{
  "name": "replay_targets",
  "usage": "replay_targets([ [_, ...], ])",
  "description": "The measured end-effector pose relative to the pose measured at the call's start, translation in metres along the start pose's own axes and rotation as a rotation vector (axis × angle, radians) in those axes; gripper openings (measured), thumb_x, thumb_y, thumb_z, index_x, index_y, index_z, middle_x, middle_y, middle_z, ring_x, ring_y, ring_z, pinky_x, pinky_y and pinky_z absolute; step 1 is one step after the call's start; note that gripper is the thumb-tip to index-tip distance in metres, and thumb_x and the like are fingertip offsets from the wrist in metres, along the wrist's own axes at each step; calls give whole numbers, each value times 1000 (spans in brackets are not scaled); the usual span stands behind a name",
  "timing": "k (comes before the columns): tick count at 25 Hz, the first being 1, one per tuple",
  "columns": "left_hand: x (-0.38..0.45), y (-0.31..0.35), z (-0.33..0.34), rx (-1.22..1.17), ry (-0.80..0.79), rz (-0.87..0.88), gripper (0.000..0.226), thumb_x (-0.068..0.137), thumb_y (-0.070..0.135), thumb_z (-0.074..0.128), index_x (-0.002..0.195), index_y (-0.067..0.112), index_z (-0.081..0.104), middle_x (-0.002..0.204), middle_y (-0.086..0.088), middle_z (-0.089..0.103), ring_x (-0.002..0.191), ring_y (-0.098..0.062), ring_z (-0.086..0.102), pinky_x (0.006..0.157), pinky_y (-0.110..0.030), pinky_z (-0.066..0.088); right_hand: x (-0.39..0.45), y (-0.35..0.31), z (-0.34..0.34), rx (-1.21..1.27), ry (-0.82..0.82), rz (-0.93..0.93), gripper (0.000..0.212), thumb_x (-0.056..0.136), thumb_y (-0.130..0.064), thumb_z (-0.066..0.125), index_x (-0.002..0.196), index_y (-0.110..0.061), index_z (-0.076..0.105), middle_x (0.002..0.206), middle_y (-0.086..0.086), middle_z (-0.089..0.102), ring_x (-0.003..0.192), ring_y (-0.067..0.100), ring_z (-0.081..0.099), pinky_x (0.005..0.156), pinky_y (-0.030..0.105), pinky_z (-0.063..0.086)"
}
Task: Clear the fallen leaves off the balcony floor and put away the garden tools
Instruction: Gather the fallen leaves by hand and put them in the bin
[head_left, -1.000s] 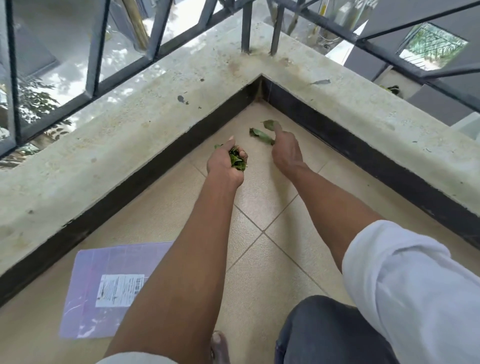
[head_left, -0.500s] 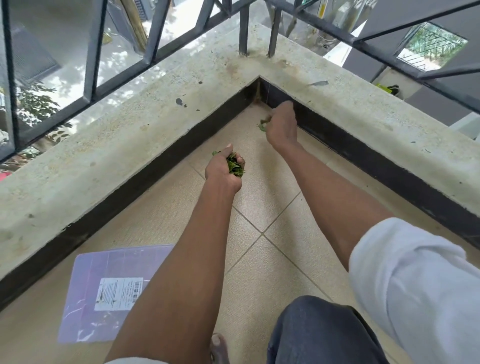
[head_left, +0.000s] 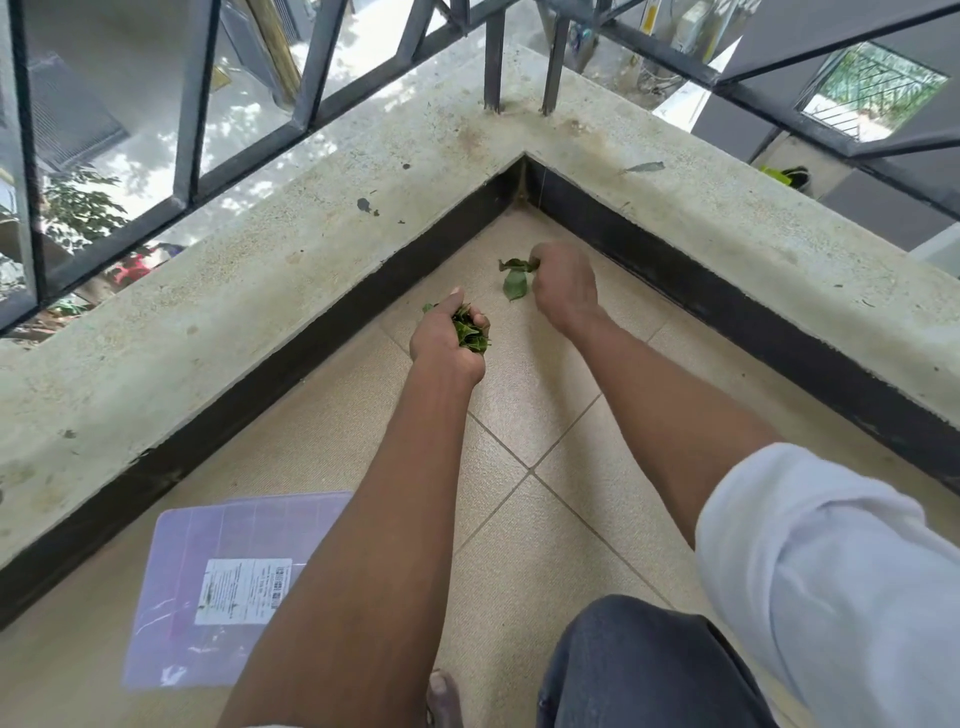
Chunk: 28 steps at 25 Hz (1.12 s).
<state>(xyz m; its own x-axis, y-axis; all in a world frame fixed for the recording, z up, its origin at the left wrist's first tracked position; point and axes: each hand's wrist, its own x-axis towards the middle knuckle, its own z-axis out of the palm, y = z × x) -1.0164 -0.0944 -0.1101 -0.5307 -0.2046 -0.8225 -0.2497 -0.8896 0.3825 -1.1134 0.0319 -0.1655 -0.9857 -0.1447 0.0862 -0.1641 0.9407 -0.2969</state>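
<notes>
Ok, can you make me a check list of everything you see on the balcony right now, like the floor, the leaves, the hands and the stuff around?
Surface: beige tiled floor, corner of a balcony, with a black skirting.
Job's things: a bunch of green leaves in the left hand; a few more leaves hanging from the right hand. No garden tools seen.
Clutter: a purple plastic sheet with a white label lies flat on the floor at the left.
Hands: left hand grips its bunch; right hand pinches its leaves near the corner.
Cables: nothing seen.
Surroundings: concrete ledge with one leaf on it; dark metal railing above.
</notes>
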Motion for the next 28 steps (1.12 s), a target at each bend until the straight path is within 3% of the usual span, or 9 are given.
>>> replay_targets([
  [2,0,2,-1,-9,16,6,16,86,1,69,81,5,54,69,-9,55,50,-16,50,44,-20,47,21,-8,-8,-3,-25,134,21,88,4,47,83,-4,66,87,11,64,84,27,60,71,36,48],
  [5,2,5,-4,-32,36,12,15,87,1,68,81,4,55,69,-9,55,50,-15,50,43,-20,46,34,-27,-6,237,-88,309,8,86,-4,62,84,-1,70,92,10,67,86,27,64,74,39,57],
  [8,0,5,-5,-27,31,21,15,87,2,68,80,4,55,70,-10,56,50,-15,50,46,-20,47,-7,-37,18,188,-279,109,15,90,-4,55,83,-3,69,84,10,66,78,24,63,68,38,53],
  [13,-8,-5,-10,10,-35,31,13,90,4,65,84,5,53,69,-9,53,51,-16,49,46,-21,46,-61,-30,22,60,-211,-124,21,94,2,39,86,-16,47,88,8,45,80,20,41,69,35,36],
  [17,-18,-20,-19,15,-70,26,14,93,9,62,81,7,54,64,-6,54,53,-15,52,62,-27,48,-74,-12,-4,512,-162,299,26,80,14,54,79,-9,67,82,8,65,78,23,63,65,35,54],
  [19,-24,-34,-19,-2,-49,65,14,93,6,61,80,8,55,64,-6,56,52,-15,55,66,-30,51,-86,-1,-30,947,-179,560,26,75,18,63,77,-8,65,85,12,67,78,27,69,64,35,60],
  [22,-40,-63,-7,-1,-94,118,9,92,3,60,85,9,60,70,-7,63,60,-18,59,60,-31,52,-116,1,-76,1429,-232,675,25,77,21,62,78,-4,58,76,15,66,63,21,67,54,25,56],
  [25,-65,-94,15,-18,-235,109,20,89,8,66,109,7,64,94,-10,67,74,-23,64,66,-34,55,-142,10,-107,1412,-118,673,20,75,18,63,74,-2,61,73,13,66,65,22,65,54,24,54],
  [28,-101,-131,37,98,-377,121,19,81,3,74,97,7,65,84,-9,69,72,-23,66,74,-38,58,-160,33,-139,1278,82,732,16,73,9,66,70,-6,70,77,10,72,73,22,69,62,32,59],
])
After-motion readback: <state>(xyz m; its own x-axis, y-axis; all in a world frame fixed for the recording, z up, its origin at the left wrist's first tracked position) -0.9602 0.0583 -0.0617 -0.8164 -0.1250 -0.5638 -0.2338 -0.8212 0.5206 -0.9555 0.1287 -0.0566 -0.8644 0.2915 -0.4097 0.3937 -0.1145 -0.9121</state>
